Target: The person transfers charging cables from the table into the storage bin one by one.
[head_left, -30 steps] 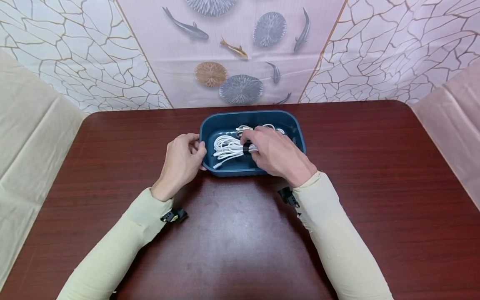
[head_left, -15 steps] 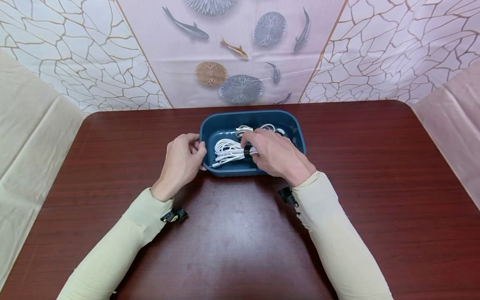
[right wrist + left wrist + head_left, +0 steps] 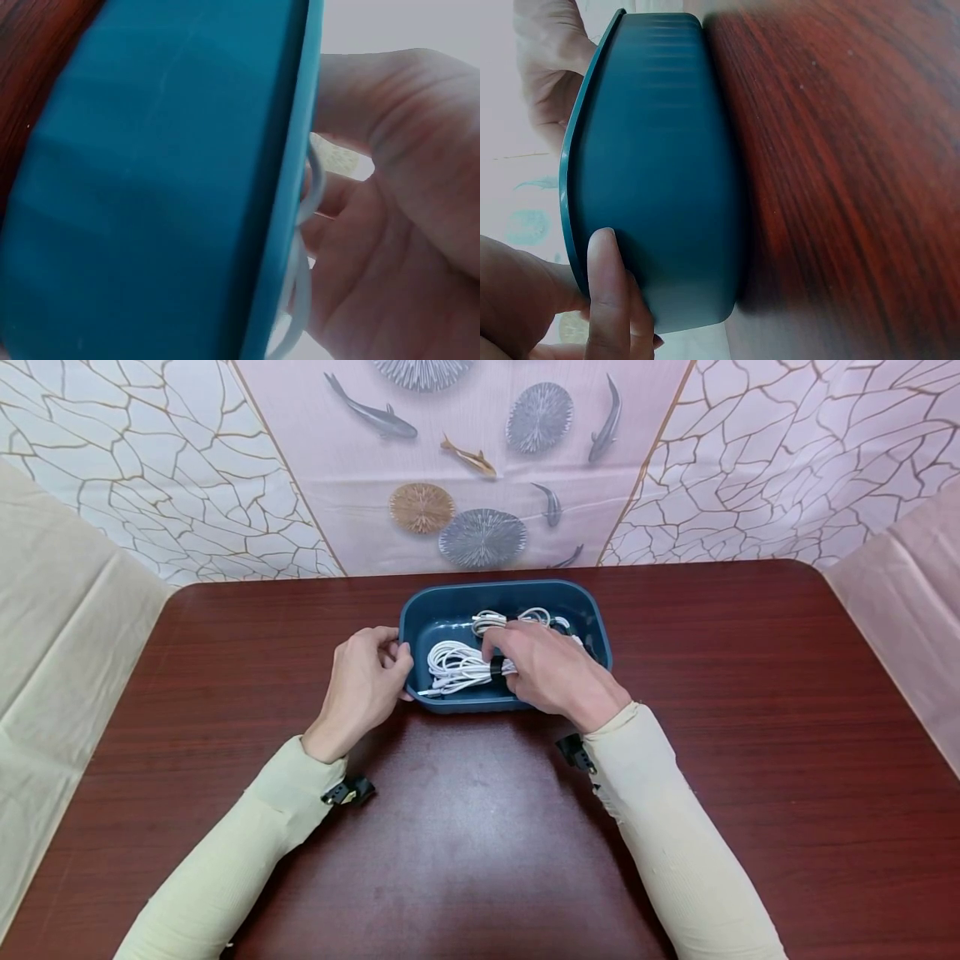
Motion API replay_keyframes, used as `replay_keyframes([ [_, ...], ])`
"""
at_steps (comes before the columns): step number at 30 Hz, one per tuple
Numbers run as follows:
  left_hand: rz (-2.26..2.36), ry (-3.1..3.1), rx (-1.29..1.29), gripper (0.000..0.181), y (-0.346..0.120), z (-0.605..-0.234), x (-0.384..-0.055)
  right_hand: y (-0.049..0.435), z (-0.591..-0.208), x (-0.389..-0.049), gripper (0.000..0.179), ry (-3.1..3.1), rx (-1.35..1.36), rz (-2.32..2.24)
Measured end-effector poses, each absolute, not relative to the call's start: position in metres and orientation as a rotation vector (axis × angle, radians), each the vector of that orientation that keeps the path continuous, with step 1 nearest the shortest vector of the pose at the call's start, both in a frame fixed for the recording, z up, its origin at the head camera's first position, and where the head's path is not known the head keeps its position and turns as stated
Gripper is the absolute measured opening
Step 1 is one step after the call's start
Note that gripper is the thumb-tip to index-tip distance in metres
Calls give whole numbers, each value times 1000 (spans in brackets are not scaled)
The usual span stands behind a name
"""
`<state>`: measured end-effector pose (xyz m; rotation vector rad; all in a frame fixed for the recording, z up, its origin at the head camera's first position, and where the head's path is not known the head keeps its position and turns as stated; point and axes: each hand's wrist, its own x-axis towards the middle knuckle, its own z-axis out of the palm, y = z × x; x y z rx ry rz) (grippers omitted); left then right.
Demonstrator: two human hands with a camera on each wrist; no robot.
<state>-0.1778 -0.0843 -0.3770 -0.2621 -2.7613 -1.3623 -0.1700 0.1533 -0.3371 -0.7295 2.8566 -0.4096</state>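
Note:
A dark blue plastic bin (image 3: 450, 600) stands near the table's far edge. My left hand (image 3: 363, 681) grips its left end; in the left wrist view its fingers (image 3: 606, 274) lie against the outer wall, near the rim. Inside the bin, my right hand (image 3: 555, 668) holds a coiled white cable (image 3: 453, 662) by its strapped middle, where a black strap (image 3: 497, 667) goes round it. The cable's right part is hidden under that hand. White loops (image 3: 300, 300) show between the palm and the bin's rim in the right wrist view.
Behind my right hand, another coiled pale cable (image 3: 487, 623) lies in the bin, with more white cable ends (image 3: 561, 623) to the right, partly covered. The bin rests on a dark red wooden table (image 3: 480, 827). A patterned cloth (image 3: 480, 460) hangs behind it.
The white cable bundle has settled slightly lower in the bin, and its loose end now points further left. My right hand has shifted slightly toward me. My left hand has stayed in place.

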Motion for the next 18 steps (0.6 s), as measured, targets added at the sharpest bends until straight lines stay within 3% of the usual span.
replay_keyframes([
  [18, -1351, -2764, -259, 32, -84, -377, -178, 154, -343, -173, 31, 2837, -801, -442],
])
